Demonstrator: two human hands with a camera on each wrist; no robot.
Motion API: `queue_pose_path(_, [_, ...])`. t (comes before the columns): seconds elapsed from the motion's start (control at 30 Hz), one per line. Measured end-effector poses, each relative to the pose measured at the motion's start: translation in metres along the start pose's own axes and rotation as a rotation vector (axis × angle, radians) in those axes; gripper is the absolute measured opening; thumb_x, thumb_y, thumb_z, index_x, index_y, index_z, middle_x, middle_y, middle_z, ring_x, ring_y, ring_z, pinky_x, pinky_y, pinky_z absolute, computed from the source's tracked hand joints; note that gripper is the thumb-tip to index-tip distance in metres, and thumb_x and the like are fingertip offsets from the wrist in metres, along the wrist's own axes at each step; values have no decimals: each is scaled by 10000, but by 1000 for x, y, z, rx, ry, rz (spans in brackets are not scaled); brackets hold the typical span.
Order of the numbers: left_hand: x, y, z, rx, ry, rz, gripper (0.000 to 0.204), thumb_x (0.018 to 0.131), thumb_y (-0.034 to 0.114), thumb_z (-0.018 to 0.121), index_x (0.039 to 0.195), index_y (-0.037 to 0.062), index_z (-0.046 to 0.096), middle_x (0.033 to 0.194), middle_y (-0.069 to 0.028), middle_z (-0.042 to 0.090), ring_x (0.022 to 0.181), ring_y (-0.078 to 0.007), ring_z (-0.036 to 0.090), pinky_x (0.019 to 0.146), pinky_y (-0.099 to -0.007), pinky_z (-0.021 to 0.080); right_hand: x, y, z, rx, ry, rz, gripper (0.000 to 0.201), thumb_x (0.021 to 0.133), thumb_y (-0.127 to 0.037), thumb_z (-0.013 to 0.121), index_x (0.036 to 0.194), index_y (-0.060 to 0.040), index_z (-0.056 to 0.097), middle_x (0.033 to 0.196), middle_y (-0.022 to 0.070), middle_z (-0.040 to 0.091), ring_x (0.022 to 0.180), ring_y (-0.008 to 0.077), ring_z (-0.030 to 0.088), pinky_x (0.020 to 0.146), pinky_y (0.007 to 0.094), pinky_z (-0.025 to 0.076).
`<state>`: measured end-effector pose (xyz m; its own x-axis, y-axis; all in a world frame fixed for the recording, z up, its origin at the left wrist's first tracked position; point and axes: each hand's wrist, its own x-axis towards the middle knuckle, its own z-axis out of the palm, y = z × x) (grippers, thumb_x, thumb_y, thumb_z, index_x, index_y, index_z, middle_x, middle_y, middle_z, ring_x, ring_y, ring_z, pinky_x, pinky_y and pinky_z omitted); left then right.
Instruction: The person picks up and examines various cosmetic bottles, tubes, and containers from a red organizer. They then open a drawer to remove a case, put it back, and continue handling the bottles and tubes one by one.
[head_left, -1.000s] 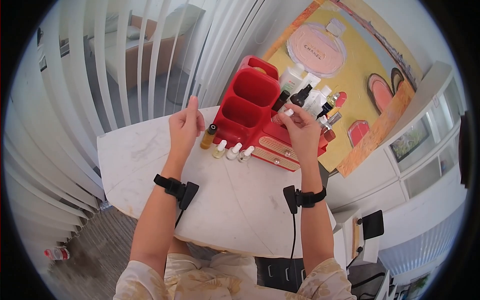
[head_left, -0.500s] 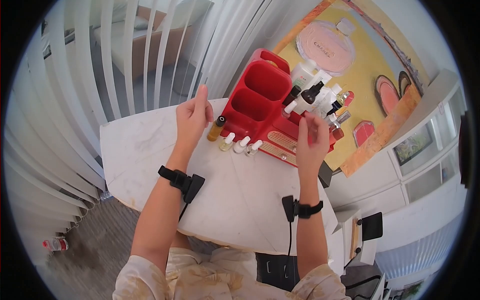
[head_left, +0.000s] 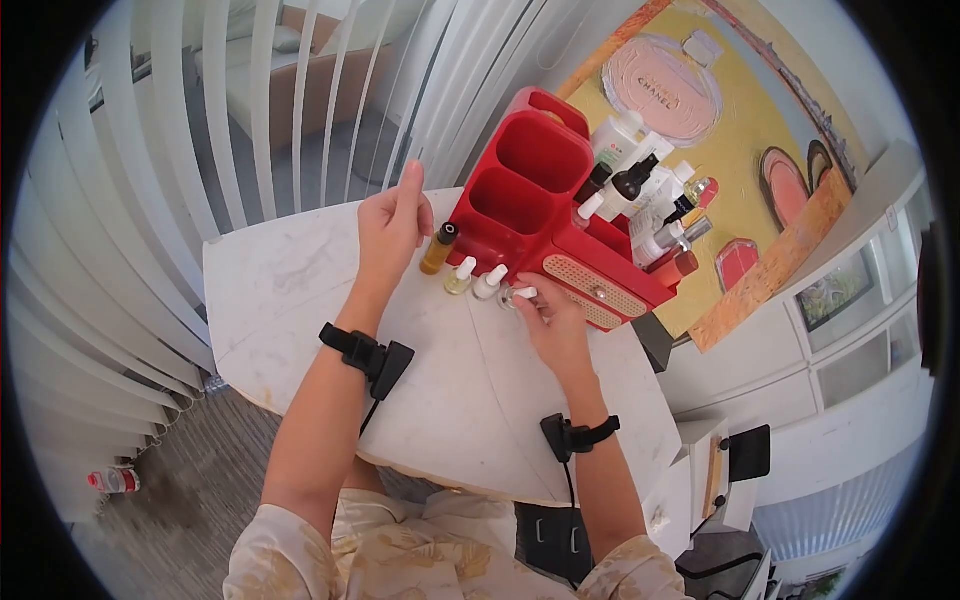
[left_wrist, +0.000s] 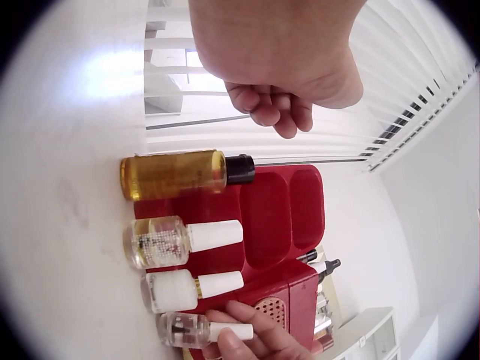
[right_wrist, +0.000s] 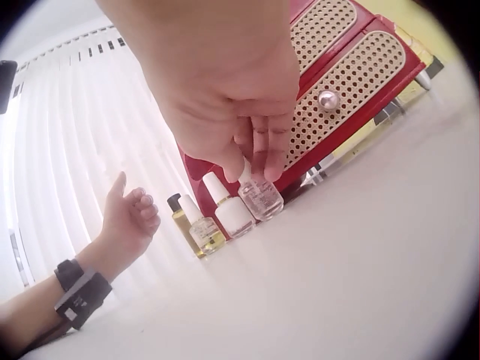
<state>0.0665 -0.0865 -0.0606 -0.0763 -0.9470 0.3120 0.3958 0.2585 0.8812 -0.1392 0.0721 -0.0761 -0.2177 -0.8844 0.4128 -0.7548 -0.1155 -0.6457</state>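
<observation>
My right hand [head_left: 560,325] pinches the white cap of a clear nail polish bottle [right_wrist: 262,199] between thumb and fingers. That bottle stands on the table at the right end of a short row. Beside it are a white nail polish bottle [left_wrist: 171,290] and a yellowish nail polish bottle [left_wrist: 158,241], both white-capped. An amber bottle [head_left: 438,250] with a black cap ends the row. My left hand [head_left: 392,230] hovers near the amber bottle, thumb up and fingers loosely curled, holding nothing. Behind the row is a red organizer [head_left: 490,235]; another white-capped bottle [head_left: 587,210] stands in it.
The organizer's right section holds several cosmetic bottles, among them a black-topped spray bottle [head_left: 632,182]. Its front has woven drawers with a pearl knob [right_wrist: 328,100]. A white marbled table [head_left: 300,300] lies underneath. A painting [head_left: 740,170] stands behind, and vertical blinds [head_left: 215,120] hang left.
My right hand let go of a white-capped bottle, which now stands in the organizer. It then moved down and left to the clear nail polish bottle's cap. My left hand kept its pose.
</observation>
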Motion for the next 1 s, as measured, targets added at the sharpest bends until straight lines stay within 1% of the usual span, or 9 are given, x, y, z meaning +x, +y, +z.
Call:
queue_pose_path(0.03, [0, 0, 0, 3, -1, 4, 709, 1043, 528, 535, 529, 39, 549, 506, -2, 486, 466, -78, 417, 474, -255, 315, -1, 3, 1, 66, 8, 27, 303, 924, -64, 714, 1221, -31, 663, 1022, 94, 739, 875, 167, 696, 724, 300, 556])
queue_pose_path(0.13, [0, -1, 0, 8, -8, 9, 706, 1044, 521, 535, 530, 38, 552, 506, -3, 487, 465, -79, 416, 475, -255, 316, -1, 3, -3, 142, 11, 74, 272, 926, -70, 729, 1185, -21, 664, 1006, 63, 744, 899, 140, 684, 783, 282, 539])
queue_pose_path(0.23, [0, -2, 0, 12, -13, 10, 704, 1046, 517, 532, 530, 39, 553, 506, -4, 490, 465, -79, 415, 476, -254, 316, -2, 10, -5, 388, 4, 206, 232, 968, -107, 700, 1179, -24, 650, 1029, 54, 732, 915, 141, 678, 849, 275, 520])
queue_pose_path(0.33, [0, 0, 0, 22, -19, 20, 709, 1047, 523, 526, 529, 40, 553, 506, -6, 492, 466, -80, 416, 476, -254, 315, -3, 2, -10, 737, -40, 309, 231, 1030, -192, 635, 1213, -51, 629, 1044, 35, 696, 933, 146, 670, 875, 284, 516])
queue_pose_path(0.43, [0, -1, 2, 51, -22, 22, 719, 1045, 554, 502, 537, 49, 561, 511, -12, 510, 461, -80, 426, 467, -244, 315, -4, -4, -7, 1092, -70, 400, 275, 1072, -285, 557, 1244, -78, 616, 1059, 21, 663, 934, 141, 662, 820, 294, 537])
queue_pose_path(0.53, [0, -3, 0, 107, -38, 25, 730, 1044, 599, 458, 556, 71, 580, 524, -24, 543, 453, -77, 449, 452, -224, 316, -8, -6, -4, 1217, -18, 480, 316, 1084, -340, 518, 1257, -90, 605, 1029, -2, 635, 885, 113, 637, 718, 271, 533])
queue_pose_path(0.63, [0, -1, 1, 145, -42, 29, 740, 1048, 607, 435, 557, 73, 581, 528, -24, 549, 460, -78, 461, 454, -223, 317, -11, 12, -2, 1369, -102, 443, 326, 1092, -352, 494, 1262, -96, 601, 981, -13, 617, 790, 90, 593, 602, 231, 473])
queue_pose_path(0.73, [-1, -5, 2, 214, -53, 57, 749, 1063, 597, 397, 558, 75, 578, 539, -28, 553, 475, -86, 479, 462, -226, 330, -14, 12, -5, 1375, -76, 507, 324, 1093, -354, 486, 1244, -91, 601, 907, -19, 585, 701, 69, 528, 529, 209, 391])
queue_pose_path(1.0, [-1, -10, 3, 267, -71, 79, 724, 1073, 576, 386, 587, 74, 575, 564, -29, 558, 501, -96, 488, 491, -238, 367, -19, 13, -10, 1487, -123, 613, 337, 1084, -382, 499, 1169, -72, 601, 789, -20, 555, 606, 52, 471, 465, 200, 326])
